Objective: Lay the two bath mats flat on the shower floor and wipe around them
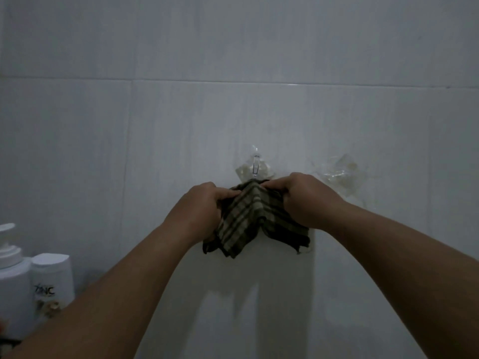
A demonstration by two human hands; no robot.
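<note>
- Head view, dim light. Both arms reached up from the lower edge of the frame toward a pale tiled wall (pixel 103 125).
- Left hand (pixel 199 206) and right hand (pixel 303 198) sat just right of centre, each clamped on the top edge of a dark checked cloth (pixel 248 221), fingers curled into the fabric.
- The cloth hung bunched between the hands, its corners drooping below the wrists, close against the wall.
- A clear adhesive hook (pixel 256 165) was stuck on the wall directly above the cloth. The cloth's top fold was at or just under the hook's tip; could not tell whether it was caught on it.
- A second clear adhesive patch (pixel 337 172) sat right of the hook, looking crumpled and partly peeled.
- Lower left corner: a white pump bottle (pixel 11 275) and a white shampoo bottle (pixel 53 281), side by side, well apart from the hands.
- Neither bath mat nor the shower floor was in the frame; their state could not be judged from here.
- Judgement: this was cloth handling at the hook, so presumably the wiping part of the job.
- Risks: a hard tug could peel the hook off the tile, as its neighbour seems to have gone. A loosely bunched cloth might slip off. A lowered left elbow could knock the bottles.
</note>
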